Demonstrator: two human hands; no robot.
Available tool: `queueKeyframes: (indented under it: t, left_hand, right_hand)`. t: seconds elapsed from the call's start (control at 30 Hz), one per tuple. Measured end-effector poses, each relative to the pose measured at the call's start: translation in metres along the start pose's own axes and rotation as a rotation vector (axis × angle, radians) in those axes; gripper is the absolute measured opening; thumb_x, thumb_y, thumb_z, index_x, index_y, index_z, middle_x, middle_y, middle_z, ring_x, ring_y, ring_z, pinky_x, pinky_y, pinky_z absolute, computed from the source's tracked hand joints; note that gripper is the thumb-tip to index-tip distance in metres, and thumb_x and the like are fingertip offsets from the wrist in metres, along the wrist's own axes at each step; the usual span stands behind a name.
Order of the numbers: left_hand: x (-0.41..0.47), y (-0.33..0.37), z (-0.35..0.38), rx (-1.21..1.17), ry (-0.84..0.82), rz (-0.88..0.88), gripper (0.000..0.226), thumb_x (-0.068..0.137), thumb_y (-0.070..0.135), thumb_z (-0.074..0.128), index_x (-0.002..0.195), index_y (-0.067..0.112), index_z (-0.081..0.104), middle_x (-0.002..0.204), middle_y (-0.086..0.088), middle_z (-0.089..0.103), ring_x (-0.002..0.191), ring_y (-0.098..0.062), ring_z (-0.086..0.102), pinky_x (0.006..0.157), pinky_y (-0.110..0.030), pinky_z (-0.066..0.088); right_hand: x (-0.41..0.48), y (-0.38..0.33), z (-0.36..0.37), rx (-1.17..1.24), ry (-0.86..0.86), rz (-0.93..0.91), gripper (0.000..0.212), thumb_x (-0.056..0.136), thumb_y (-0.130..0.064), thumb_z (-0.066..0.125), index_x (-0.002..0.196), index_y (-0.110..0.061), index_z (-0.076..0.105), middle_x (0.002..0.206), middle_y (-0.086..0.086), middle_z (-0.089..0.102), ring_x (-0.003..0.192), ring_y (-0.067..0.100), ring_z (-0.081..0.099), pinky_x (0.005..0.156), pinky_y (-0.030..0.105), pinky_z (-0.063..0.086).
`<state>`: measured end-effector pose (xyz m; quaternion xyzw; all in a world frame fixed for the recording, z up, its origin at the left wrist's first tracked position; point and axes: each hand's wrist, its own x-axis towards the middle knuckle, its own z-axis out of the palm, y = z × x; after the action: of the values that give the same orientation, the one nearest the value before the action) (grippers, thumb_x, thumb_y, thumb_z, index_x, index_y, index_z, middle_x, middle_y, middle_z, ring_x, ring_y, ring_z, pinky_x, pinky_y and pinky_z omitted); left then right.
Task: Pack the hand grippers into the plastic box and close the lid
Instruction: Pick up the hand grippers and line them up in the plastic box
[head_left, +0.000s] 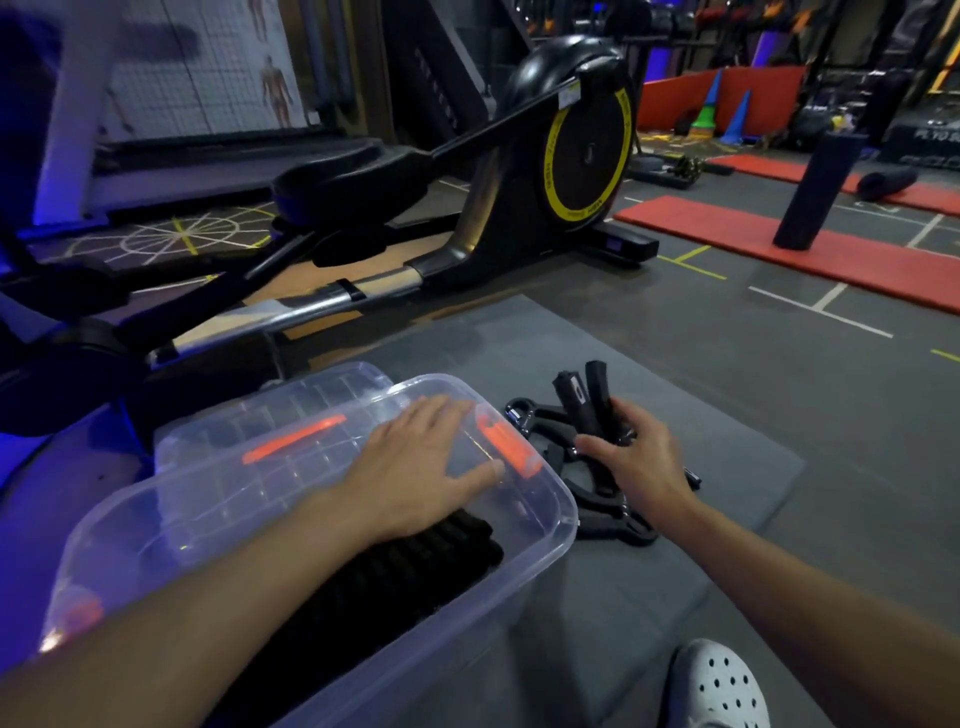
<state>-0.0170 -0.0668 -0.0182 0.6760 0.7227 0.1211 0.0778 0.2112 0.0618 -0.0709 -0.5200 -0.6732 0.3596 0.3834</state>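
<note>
"On the left of the grey mat (649, 597), where was the plastic box (457, 618)?"

"Right there, with its lid (332, 384) off and propped behind it and black grippers (415, 561) inside. The left hand (415, 467) lay flat over its far corner, fingers straight and spread."

"And to the right?"

"A pile of grippers (608, 519) sat on the mat just beside the box. The right hand (639, 462) had its fingers curled round one hand gripper (592, 405), handles pointing up."
</note>
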Motion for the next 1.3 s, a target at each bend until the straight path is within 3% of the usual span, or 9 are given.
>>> queueKeyframes:
  t: [0.17,0.3,0.43,0.53,0.63,0.87,1.0,1.13,1.3]
  left_hand:
    - [0.008,-0.054,-0.023,0.163,0.041,-0.084,0.089,0.071,0.084,0.019,0.145,0.037,0.024,0.154,0.005,0.029,0.142,-0.019,0.026,0.11,-0.054,0.029]
    - [0.004,-0.095,-0.035,0.132,-0.035,-0.205,0.087,0.066,0.092,0.016,0.142,0.051,0.023,0.154,0.007,0.03,0.14,-0.024,0.031,0.104,-0.059,0.034]
    - [-0.013,-0.118,-0.031,0.139,-0.118,-0.231,0.085,0.07,0.093,0.019,0.144,0.052,0.017,0.157,0.004,0.025,0.141,-0.03,0.031,0.107,-0.059,0.03]
    - [-0.021,-0.125,-0.026,0.11,-0.177,-0.252,0.08,0.078,0.084,0.024,0.148,0.046,0.014,0.159,-0.001,0.022,0.14,-0.034,0.032,0.111,-0.053,0.029]
    - [-0.024,-0.133,-0.024,0.125,-0.167,-0.264,0.09,0.068,0.088,0.014,0.148,0.047,0.015,0.159,0.003,0.021,0.14,-0.033,0.032,0.109,-0.058,0.029]
    - [-0.026,-0.138,-0.019,0.255,-0.169,-0.276,0.067,0.087,0.075,0.021,0.148,0.052,0.006,0.16,0.01,0.014,0.145,-0.032,0.021,0.105,-0.068,0.023]
    - [-0.027,-0.135,-0.024,0.239,-0.189,-0.306,0.067,0.089,0.073,0.022,0.149,0.05,0.006,0.161,0.01,0.011,0.146,-0.033,0.016,0.106,-0.069,0.02]
    - [-0.032,-0.138,-0.025,0.266,-0.192,-0.323,0.067,0.087,0.074,0.02,0.148,0.052,0.004,0.161,0.009,0.012,0.145,-0.035,0.018,0.107,-0.066,0.024]
    - [-0.043,-0.144,-0.027,0.291,-0.177,-0.273,0.068,0.086,0.073,0.019,0.149,0.051,0.004,0.158,0.008,0.019,0.132,-0.033,0.041,0.101,-0.055,0.039]
  right_hand:
    - [-0.046,-0.064,0.008,0.207,0.177,-0.057,0.022,0.073,-0.023,0.078,0.078,-0.04,0.065,0.074,-0.006,0.07,0.067,0.014,0.067,0.066,0.039,0.057]
    - [-0.079,-0.07,0.033,0.177,0.247,-0.08,0.028,0.073,-0.027,0.074,0.098,-0.036,0.066,0.094,-0.009,0.066,0.089,0.008,0.063,0.083,0.032,0.051]
    - [-0.093,-0.068,0.054,0.159,0.318,-0.071,0.039,0.078,-0.03,0.072,0.116,-0.029,0.066,0.106,-0.008,0.062,0.097,0.007,0.061,0.089,0.026,0.048]
    - [-0.098,-0.065,0.069,0.119,0.329,-0.095,0.042,0.078,-0.04,0.069,0.118,-0.031,0.065,0.113,-0.012,0.061,0.104,0.012,0.058,0.093,0.035,0.047]
    - [-0.1,-0.064,0.084,0.102,0.364,-0.1,0.052,0.075,-0.049,0.066,0.123,-0.03,0.062,0.123,-0.016,0.058,0.112,0.013,0.056,0.097,0.042,0.047]
    - [-0.097,-0.063,0.094,-0.01,0.419,-0.134,0.051,0.077,-0.048,0.07,0.124,-0.03,0.062,0.127,-0.016,0.058,0.111,0.014,0.056,0.093,0.037,0.047]
    - [-0.078,-0.061,0.093,-0.009,0.36,-0.148,0.057,0.074,-0.061,0.06,0.122,-0.031,0.061,0.122,-0.019,0.058,0.11,0.01,0.056,0.092,0.039,0.049]
    - [-0.055,-0.061,0.089,0.037,0.28,-0.193,0.041,0.078,-0.043,0.071,0.116,-0.03,0.063,0.109,-0.022,0.059,0.1,0.007,0.057,0.082,0.022,0.046]
    - [-0.026,-0.065,0.082,0.074,0.199,-0.202,0.038,0.079,-0.031,0.076,0.115,-0.027,0.065,0.095,-0.026,0.056,0.09,0.001,0.055,0.075,0.004,0.036]
